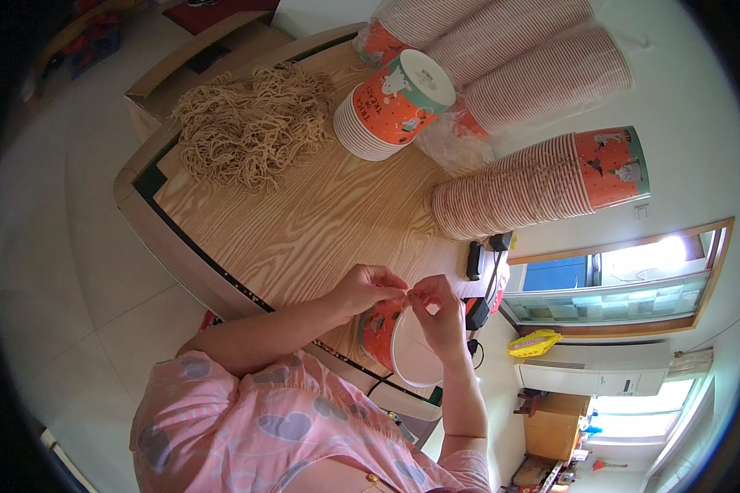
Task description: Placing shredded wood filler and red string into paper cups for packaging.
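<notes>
An orange paper bucket (378, 333) with a white inside lies near the table's front edge, its open mouth toward the right. My left hand (370, 287) and my right hand (438, 311) meet at the far side of its rim. Both are closed, thumbs and fingertips pinched close together. What they pinch is too small to make out. My right hand and wrist cover part of the bucket's mouth. A heap of tan cords (255, 123) lies at the far left of the wooden table (304, 222).
A short stack of orange paper buckets (390, 107) stands upside down beyond the hands. A long stack (518, 181) leans to its right, and plastic-wrapped stacks (543, 78) lie behind. Black adapters with cables (475, 261) sit at the right edge. A cardboard box (164, 82) stands beyond the cords.
</notes>
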Action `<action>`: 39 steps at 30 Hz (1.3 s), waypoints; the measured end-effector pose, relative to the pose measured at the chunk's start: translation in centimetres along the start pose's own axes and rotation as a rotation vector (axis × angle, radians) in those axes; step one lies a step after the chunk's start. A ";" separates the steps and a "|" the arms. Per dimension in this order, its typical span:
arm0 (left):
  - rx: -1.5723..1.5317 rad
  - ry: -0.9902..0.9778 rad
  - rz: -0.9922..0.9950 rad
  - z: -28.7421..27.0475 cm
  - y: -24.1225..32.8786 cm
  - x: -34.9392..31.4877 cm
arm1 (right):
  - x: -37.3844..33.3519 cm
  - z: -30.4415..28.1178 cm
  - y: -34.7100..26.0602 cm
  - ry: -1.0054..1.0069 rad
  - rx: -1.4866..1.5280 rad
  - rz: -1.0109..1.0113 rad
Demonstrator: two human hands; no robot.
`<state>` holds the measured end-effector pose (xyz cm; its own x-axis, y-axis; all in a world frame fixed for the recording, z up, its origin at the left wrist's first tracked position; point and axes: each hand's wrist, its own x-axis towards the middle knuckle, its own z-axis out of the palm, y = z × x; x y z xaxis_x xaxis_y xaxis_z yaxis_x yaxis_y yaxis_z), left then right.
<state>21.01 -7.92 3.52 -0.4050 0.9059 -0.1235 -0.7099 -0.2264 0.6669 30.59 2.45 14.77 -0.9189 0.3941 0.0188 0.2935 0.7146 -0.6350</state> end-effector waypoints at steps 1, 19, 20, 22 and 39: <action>0.006 0.024 0.006 0.0 -0.2 0.1 | 0.0 0.0 0.0 -0.001 0.000 0.001; -0.134 0.089 -0.088 0.9 0.0 -0.1 | -0.1 0.3 0.3 0.042 0.012 -0.024; -0.081 0.079 -0.058 0.9 -0.1 0.0 | 0.0 0.3 0.1 0.047 0.015 -0.026; -0.068 0.082 -0.056 0.8 -0.2 -0.1 | 0.0 0.3 -0.1 0.051 0.018 -0.028; -0.126 0.042 -0.075 -0.9 0.3 -1.4 | -0.5 0.0 -0.6 -0.003 -0.047 -0.013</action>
<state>20.80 -9.59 3.24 -0.3699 0.9069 -0.2016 -0.8044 -0.2042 0.5579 30.83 1.79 15.14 -0.9236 0.3825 0.0242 0.2933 0.7459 -0.5980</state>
